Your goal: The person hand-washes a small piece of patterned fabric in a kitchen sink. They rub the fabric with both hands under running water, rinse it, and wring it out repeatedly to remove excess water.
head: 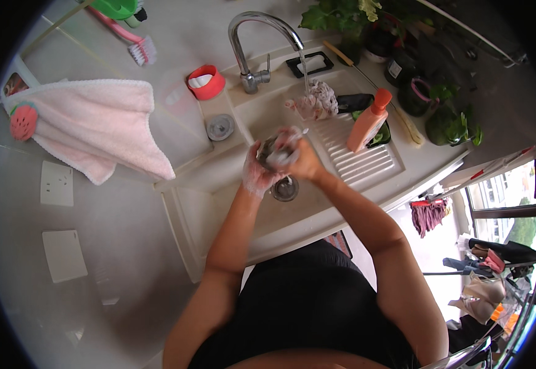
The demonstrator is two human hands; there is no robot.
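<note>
Both of my hands are covered in suds above the sink basin. My left hand (258,173) cups a small dark item (268,152), too blurred to name. My right hand (295,154) presses on the same item from above, its fingers blurred and partly hiding it. Below them lies the metal sink drain (285,189). Behind my hands, a thin stream of water runs from the chrome faucet (268,20) onto a crumpled patterned cloth (322,99) at the basin's back edge.
An orange pump-less bottle (367,122) stands on the ribbed drainboard (355,159) at right. Behind are a soap dish (309,63), a long-handled brush (406,124) and potted plants (448,124). A red holder (206,83) and drain strainer (220,127) sit left; a pink towel (97,120) hangs farther left.
</note>
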